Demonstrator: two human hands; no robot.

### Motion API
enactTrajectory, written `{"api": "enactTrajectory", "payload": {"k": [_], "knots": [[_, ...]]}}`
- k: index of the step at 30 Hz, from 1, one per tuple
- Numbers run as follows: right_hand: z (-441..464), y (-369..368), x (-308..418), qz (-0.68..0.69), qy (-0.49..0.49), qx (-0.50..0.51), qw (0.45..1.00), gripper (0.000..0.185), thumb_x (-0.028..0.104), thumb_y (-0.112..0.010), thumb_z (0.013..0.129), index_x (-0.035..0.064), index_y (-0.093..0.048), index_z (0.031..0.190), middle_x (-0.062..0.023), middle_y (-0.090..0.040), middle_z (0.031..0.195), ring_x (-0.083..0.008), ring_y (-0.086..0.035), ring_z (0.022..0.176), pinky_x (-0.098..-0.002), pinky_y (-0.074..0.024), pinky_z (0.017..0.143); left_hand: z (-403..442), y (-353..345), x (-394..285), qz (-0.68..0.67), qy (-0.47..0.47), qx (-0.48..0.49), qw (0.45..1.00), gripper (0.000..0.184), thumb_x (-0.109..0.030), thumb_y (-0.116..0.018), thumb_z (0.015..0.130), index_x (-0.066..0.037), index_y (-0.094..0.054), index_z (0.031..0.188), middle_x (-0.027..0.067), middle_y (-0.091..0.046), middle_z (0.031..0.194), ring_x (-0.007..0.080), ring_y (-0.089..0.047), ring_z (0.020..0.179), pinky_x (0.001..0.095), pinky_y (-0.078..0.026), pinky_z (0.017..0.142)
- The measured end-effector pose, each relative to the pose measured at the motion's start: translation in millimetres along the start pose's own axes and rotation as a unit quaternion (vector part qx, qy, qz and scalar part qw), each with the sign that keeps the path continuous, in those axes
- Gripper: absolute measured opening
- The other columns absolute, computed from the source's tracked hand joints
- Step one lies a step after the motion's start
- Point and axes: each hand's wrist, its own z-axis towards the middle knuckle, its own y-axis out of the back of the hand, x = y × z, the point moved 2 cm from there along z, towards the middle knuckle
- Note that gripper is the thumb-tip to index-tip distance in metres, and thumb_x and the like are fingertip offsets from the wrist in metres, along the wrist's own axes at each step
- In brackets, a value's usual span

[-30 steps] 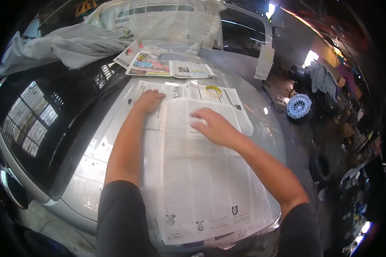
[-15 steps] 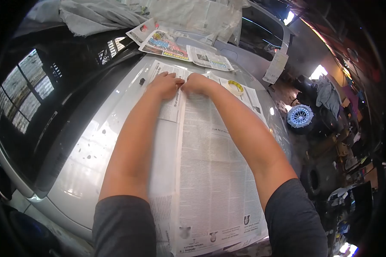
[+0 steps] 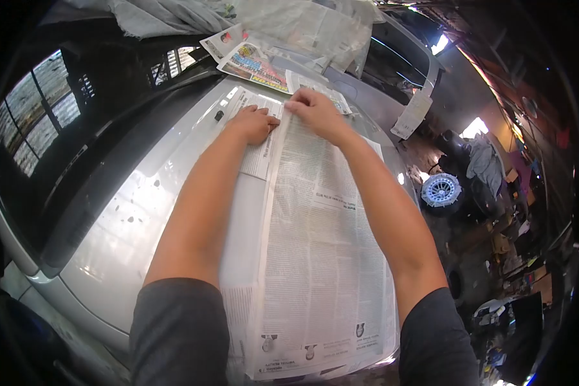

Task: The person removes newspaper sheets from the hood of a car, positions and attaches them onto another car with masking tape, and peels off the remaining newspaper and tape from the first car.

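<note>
A long newspaper sheet (image 3: 321, 257) lies on the silver car panel (image 3: 125, 222), with a pale strip running down its left edge. My left hand (image 3: 256, 123) rests on a smaller newspaper piece (image 3: 257, 157) beside that edge, fingers laid out and pressing down. At the far end of the long sheet, my right hand (image 3: 315, 112) is pinched on its upper left corner; the fingertips partly cover the grip. Close to my left fingers is a small dark fitting (image 3: 219, 116) on the panel.
Colourful newspaper pages (image 3: 254, 67) lie beyond my hands, near a grey cloth (image 3: 167, 19) and clear plastic sheeting (image 3: 315, 29). The dark car window (image 3: 77, 148) is on the left. A wheel (image 3: 441, 190) and clutter stand on the right.
My right hand has lifted and moved slightly away from my left hand, toward the far end. My left hand stays nearly in place. A tape roll seen earlier is now out of sight.
</note>
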Motion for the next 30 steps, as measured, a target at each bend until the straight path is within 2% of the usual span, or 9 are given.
{"api": "enactTrajectory", "payload": {"k": [2, 5, 8, 14, 17, 20, 23, 26, 30], "knots": [[-19.2, 14.2, 28.9, -0.005, 0.024, -0.009, 1.0, 0.023, 0.025, -0.07, 0.094, 0.0023, -0.068, 0.097, -0.0045, -0.064, 0.086, -0.0138, -0.056, 0.079, -0.0302, -0.0468, 0.073, -25.9, 30.0, -17.5, -0.019, 0.018, -0.006, 1.0, 0.044, -0.031, -0.04, 0.106, -0.024, -0.057, 0.145, 0.0124, -0.041, 0.161, 0.0379, -0.035, 0.149, 0.0443, -0.026, 0.125], [-52.1, 28.1, 64.1, -0.02, 0.057, 0.012, 0.998, 0.022, 0.026, -0.071, 0.096, 0.0051, -0.067, 0.099, 0.0006, -0.061, 0.089, -0.0081, -0.053, 0.083, -0.0251, -0.0446, 0.074, -22.4, 23.8, -12.7, -0.049, 0.013, -0.016, 0.999, 0.044, -0.033, -0.041, 0.106, -0.025, -0.057, 0.146, 0.0123, -0.041, 0.161, 0.0379, -0.034, 0.149, 0.044, -0.025, 0.125], [-83.6, 42.9, 102.5, -0.033, 0.148, -0.056, 0.987, 0.021, 0.021, -0.069, 0.097, 0.0007, -0.067, 0.098, -0.0048, -0.063, 0.086, -0.0138, -0.056, 0.081, -0.0288, -0.0458, 0.075, -22.4, 25.5, -14.4, -0.053, 0.029, -0.011, 0.998, 0.043, -0.034, -0.042, 0.106, -0.026, -0.058, 0.145, 0.0121, -0.04, 0.161, 0.0382, -0.033, 0.15, 0.0437, -0.025, 0.125], [-125.9, 99.7, 138.8, 0.015, 0.17, -0.121, 0.978, 0.021, 0.022, -0.07, 0.099, 0.0016, -0.068, 0.102, 0.0, -0.063, 0.086, -0.0087, -0.055, 0.081, -0.0253, -0.0458, 0.074, -10.8, 12.9, -7.5, -0.06, 0.022, -0.03, 0.998, 0.041, -0.032, -0.045, 0.105, -0.024, -0.063, 0.141, 0.0128, -0.045, 0.159, 0.0365, -0.035, 0.149, 0.0433, -0.023, 0.125], [-151.9, 117.3, 160.3, 0.013, 0.164, -0.14, 0.976, 0.02, 0.022, -0.069, 0.1, 0.0018, -0.068, 0.101, 0.0032, -0.062, 0.085, -0.0061, -0.053, 0.081, -0.0232, -0.0446, 0.074, -0.7, 8.8, 1.5, -0.106, -0.003, -0.09, 0.99, 0.039, -0.032, -0.048, 0.104, -0.014, -0.07, 0.13, 0.0176, -0.059, 0.143, 0.0345, -0.047, 0.14, 0.0445, -0.031, 0.12], [-168.4, 131.6, 165.4, -0.024, 0.148, -0.143, 0.978, 0.021, 0.022, -0.069, 0.1, 0.0013, -0.066, 0.101, 0.0026, -0.061, 0.085, -0.0064, -0.053, 0.081, -0.0233, -0.0445, 0.075, 15.4, 13.7, 21.4, -0.19, -0.012, -0.204, 0.96, 0.034, -0.033, -0.056, 0.099, -0.014, -0.075, 0.118, 0.0155, -0.068, 0.127, 0.0371, -0.058, 0.123, 0.0466, -0.039, 0.112], [-175.5, 133.9, 159.2, -0.027, 0.127, -0.139, 0.982, 0.022, 0.023, -0.068, 0.1, 0.0016, -0.066, 0.1, 0.0021, -0.061, 0.085, -0.0067, -0.053, 0.081, -0.0235, -0.0445, 0.075, -12.5, 74.3, 7.3, -0.301, -0.016, -0.242, 0.922, 0.03, -0.03, -0.061, 0.096, -0.008, -0.075, 0.11, 0.0157, -0.071, 0.118, 0.0371, -0.063, 0.114, 0.0456, -0.046, 0.104], [-175.8, 137.2, 156.2, -0.036, 0.121, -0.144, 0.982, 0.022, 0.024, -0.068, 0.1, 0.0017, -0.066, 0.1, 0.0013, -0.061, 0.085, -0.0073, -0.053, 0.081, -0.0242, -0.0448, 0.075, -44.4, 119.0, -8.3, -0.224, -0.104, -0.387, 0.889, 0.022, -0.015, -0.065, 0.094, 0.001, -0.072, 0.107, 0.0213, -0.07, 0.113, 0.039, -0.065, 0.106, 0.0463, -0.049, 0.096], [-176.2, 134.2, 146.2, -0.034, 0.123, -0.166, 0.978, 0.023, 0.024, -0.068, 0.1, 0.0008, -0.067, 0.1, -0.0004, -0.062, 0.085, -0.0086, -0.054, 0.081, -0.0253, -0.0457, 0.075, -154.6, 141.0, -56.5, -0.141, -0.072, -0.221, 0.962, 0.025, -0.011, -0.062, 0.093, -0.002, -0.07, 0.116, 0.0215, -0.066, 0.125, 0.0393, -0.059, 0.12, 0.0464, -0.045, 0.106]]}}
